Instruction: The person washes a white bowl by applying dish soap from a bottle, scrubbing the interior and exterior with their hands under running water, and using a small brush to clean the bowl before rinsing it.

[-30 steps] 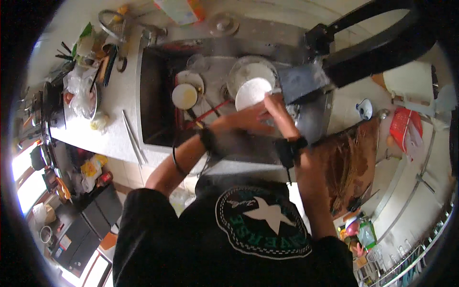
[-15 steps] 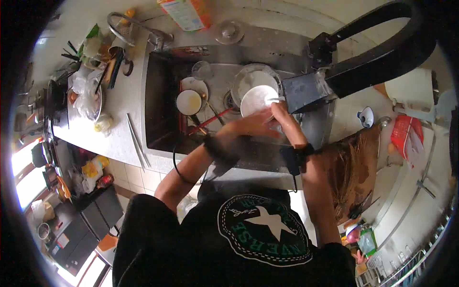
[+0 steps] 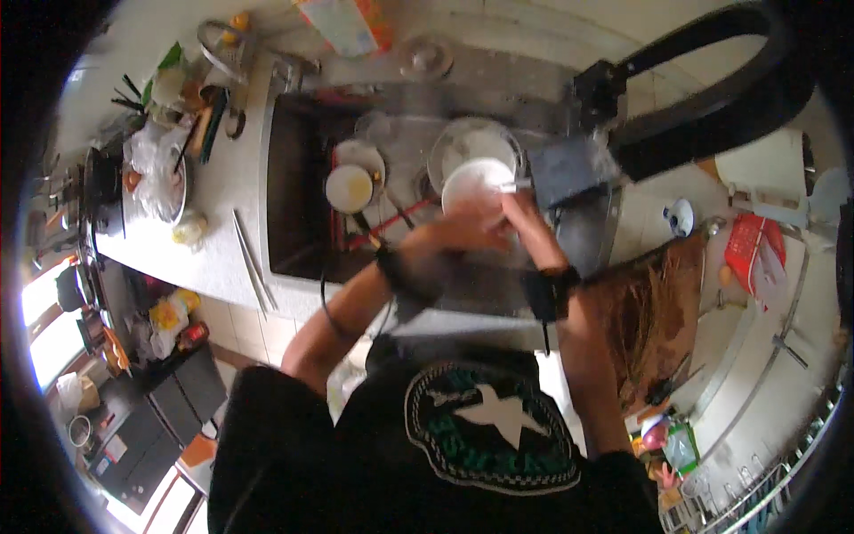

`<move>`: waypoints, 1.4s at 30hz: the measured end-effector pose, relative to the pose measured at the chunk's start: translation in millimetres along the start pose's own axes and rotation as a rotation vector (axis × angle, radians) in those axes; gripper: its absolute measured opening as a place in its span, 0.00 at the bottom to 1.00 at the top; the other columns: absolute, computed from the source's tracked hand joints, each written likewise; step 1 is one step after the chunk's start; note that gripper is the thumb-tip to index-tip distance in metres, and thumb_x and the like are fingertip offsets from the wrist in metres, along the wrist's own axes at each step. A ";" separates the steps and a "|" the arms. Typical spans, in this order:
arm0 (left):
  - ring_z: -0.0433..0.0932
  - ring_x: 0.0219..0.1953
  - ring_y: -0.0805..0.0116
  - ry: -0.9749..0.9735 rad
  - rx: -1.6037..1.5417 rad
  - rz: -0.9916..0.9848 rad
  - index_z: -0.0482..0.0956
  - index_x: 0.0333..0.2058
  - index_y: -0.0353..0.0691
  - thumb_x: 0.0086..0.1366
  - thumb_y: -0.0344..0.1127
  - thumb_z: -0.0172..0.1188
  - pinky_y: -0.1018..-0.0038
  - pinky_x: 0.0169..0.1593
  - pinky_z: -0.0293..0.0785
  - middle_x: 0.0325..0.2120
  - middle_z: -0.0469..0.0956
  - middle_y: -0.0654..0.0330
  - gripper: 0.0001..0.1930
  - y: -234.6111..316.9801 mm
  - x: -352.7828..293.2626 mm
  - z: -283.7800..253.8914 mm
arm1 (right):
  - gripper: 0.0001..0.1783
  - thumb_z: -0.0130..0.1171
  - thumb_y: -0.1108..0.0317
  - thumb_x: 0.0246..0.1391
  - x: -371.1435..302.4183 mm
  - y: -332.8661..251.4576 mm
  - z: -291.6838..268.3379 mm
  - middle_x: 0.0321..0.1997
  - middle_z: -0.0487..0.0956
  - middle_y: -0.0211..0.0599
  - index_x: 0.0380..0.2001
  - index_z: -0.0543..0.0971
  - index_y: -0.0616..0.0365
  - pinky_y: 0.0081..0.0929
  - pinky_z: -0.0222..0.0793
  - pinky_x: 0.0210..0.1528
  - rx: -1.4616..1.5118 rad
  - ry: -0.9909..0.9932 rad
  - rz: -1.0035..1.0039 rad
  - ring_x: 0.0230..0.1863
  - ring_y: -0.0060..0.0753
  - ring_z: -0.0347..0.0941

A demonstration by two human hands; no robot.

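A white bowl [image 3: 473,181] is tilted over a larger pale dish [image 3: 481,142] inside the sink [image 3: 298,169]. My right hand [image 3: 527,222] is closed at the bowl's right rim, partly covering it. Beside its fingertips shows a small bright whitish shape too blurred to name. My left hand [image 3: 467,229] is at the near side of the bowl, its fingers smeared by motion. Farther left in the sink, a small bowl [image 3: 348,189] with yellowish contents sits by a white plate [image 3: 370,157]. Red and dark sticks lie just right of them.
A black curved arm [image 3: 703,116] with a block-shaped end juts over the sink's right side. A chrome tap [image 3: 289,71] stands at the back left. Two chopsticks [image 3: 252,262] and a plastic-covered dish [image 3: 160,182] lie on the left counter; a wet brown board [image 3: 654,311] is at right.
The bowl and both hands have shifted slightly left in the picture. My left hand has moved over the bowl's near edge and stays blurred. The surroundings have shifted a little too.
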State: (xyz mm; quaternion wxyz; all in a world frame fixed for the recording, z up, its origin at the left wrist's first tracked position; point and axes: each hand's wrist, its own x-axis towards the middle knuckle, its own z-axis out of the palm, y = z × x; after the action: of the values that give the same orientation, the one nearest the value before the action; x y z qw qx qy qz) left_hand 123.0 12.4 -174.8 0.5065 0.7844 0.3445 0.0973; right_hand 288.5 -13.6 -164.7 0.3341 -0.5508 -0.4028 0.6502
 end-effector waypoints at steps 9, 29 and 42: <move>0.65 0.55 0.54 -0.391 -0.253 -0.235 0.65 0.54 0.41 0.45 0.52 0.66 0.62 0.59 0.58 0.53 0.68 0.51 0.39 61.6 5.7 -31.8 | 0.27 0.45 0.48 0.60 -15.0 -13.0 -11.1 0.36 0.76 0.36 0.46 0.71 0.63 0.25 0.71 0.39 0.134 -0.063 0.235 0.36 0.28 0.75; 0.66 0.54 0.51 0.026 -0.052 0.176 0.63 0.55 0.39 0.50 0.45 0.64 0.61 0.57 0.60 0.51 0.68 0.48 0.34 13.5 0.9 25.6 | 0.30 0.46 0.44 0.58 -1.8 -41.9 6.9 0.42 0.74 0.33 0.49 0.70 0.61 0.25 0.70 0.30 0.035 0.098 0.319 0.33 0.30 0.75; 0.47 0.65 0.48 -0.095 -0.214 -0.027 0.55 0.61 0.41 0.48 0.41 0.63 0.63 0.65 0.46 0.61 0.55 0.48 0.41 -8.6 -19.7 29.5 | 0.28 0.46 0.52 0.55 13.3 12.4 -11.4 0.42 0.73 0.45 0.47 0.68 0.69 0.30 0.76 0.26 -0.115 0.033 0.147 0.32 0.36 0.76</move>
State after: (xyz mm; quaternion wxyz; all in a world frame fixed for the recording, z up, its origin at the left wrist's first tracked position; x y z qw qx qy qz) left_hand 119.4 -19.5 -192.2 0.6045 0.7247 0.3184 0.0895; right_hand 297.6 -5.7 -182.5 0.2599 -0.6076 -0.3925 0.6397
